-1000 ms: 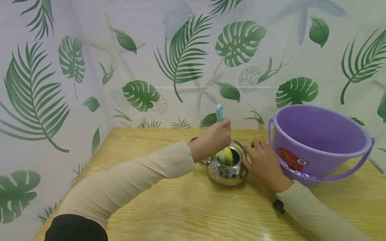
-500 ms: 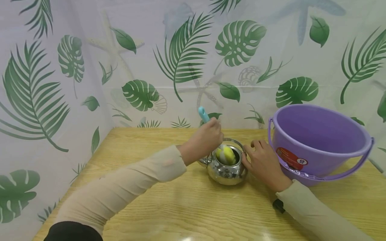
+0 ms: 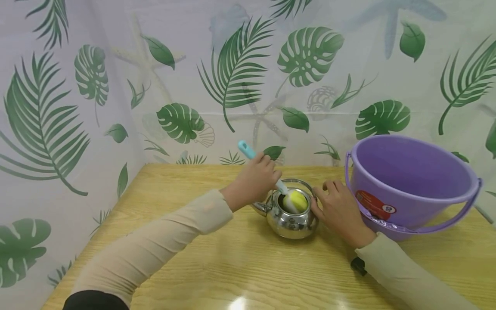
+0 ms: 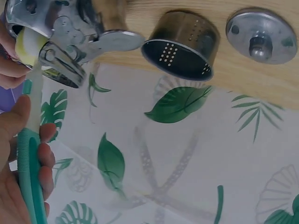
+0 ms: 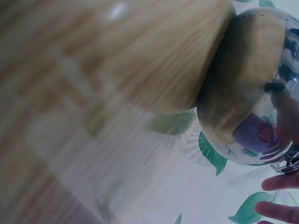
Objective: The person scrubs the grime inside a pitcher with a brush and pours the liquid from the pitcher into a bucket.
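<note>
My left hand (image 3: 253, 178) grips the turquoise-and-white handle of a sponge brush (image 3: 246, 149), tilted up to the left. Its yellow-and-white sponge head (image 3: 297, 201) sits inside the mouth of a shiny steel teapot (image 3: 292, 226), which stands uncovered on the table. My right hand (image 3: 339, 209) holds the teapot at its right side, thumb on the near wall and fingers by the base of the raised handle. The teapot's inside is mostly hidden by the sponge. In the left wrist view, a perforated steel strainer (image 4: 187, 42) and a knobbed steel lid (image 4: 261, 35) lie beside the teapot.
To the right, close to my right hand, stands a large purple bucket (image 3: 410, 206) with its handle hanging down in front. Behind the wooden table (image 3: 217, 267) hangs a leaf-patterned cloth (image 3: 232, 73), which also covers the left side.
My left hand has moved left and slightly down, so the brush handle has swung from nearly upright to leaning left. The sponge has shifted right within the mouth. My right hand stays put.
</note>
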Motion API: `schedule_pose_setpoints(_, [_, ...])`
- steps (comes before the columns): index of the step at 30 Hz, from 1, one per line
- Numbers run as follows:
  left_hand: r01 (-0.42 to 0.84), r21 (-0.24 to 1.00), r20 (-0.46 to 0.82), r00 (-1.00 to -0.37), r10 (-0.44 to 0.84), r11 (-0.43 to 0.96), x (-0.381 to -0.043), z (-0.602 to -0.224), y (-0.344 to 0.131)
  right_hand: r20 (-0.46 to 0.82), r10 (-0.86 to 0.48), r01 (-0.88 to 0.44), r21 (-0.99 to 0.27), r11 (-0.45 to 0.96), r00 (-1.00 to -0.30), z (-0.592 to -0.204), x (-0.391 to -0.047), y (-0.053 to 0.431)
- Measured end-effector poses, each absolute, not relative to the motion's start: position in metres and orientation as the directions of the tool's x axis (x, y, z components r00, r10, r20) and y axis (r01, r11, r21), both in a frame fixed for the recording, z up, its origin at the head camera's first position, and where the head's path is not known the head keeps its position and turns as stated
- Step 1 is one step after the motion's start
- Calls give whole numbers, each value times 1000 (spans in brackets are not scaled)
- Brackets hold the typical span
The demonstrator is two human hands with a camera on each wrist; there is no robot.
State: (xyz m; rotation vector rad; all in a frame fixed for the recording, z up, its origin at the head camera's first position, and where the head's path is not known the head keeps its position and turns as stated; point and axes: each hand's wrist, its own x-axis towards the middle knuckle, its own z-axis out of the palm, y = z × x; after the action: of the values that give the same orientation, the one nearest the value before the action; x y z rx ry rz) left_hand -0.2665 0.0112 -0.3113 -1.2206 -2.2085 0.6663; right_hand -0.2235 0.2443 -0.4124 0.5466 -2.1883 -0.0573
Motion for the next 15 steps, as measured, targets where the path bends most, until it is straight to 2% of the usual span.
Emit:
schedule_pose_setpoints(4, [629,-610,250,-424,870,482,-272,-316,7,739,-398,-362,222,905,-543,-413,-224,244])
schedule_pose_setpoints(15, [663,-649,267,-259,928,372,-285,-315,2,720,-403,-356,228,906,-564,-411,-222,243])
